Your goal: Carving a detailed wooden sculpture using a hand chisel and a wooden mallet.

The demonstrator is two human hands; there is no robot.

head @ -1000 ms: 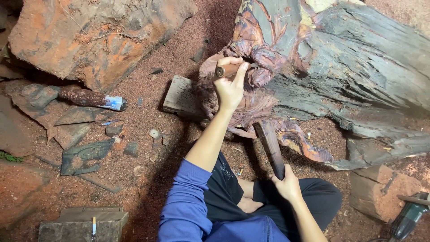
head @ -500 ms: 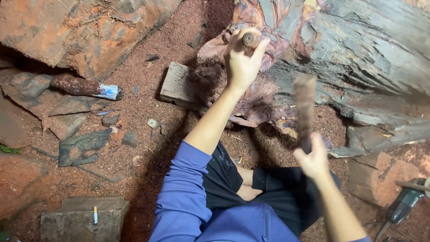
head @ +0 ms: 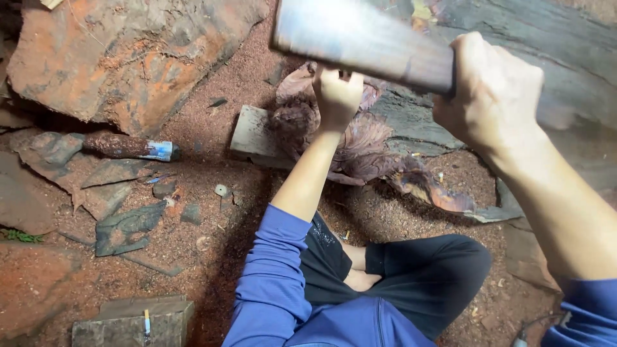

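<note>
Reddish sawdust covers the ground [head: 212,109] between rust-coloured rocks [head: 122,58] and a large grey log [head: 578,77]. Against the log's carved, reddish end [head: 366,141], the left hand [head: 337,93] is closed around something upright, mostly hidden by the fingers. Raised close to the camera, the right hand [head: 491,96] grips a blurred wooden mallet [head: 360,40] tightly by its handle.

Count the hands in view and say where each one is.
2. The left hand grips something against the carved reddish wood; the right hand holds a raised wooden mallet at upper right.
</note>
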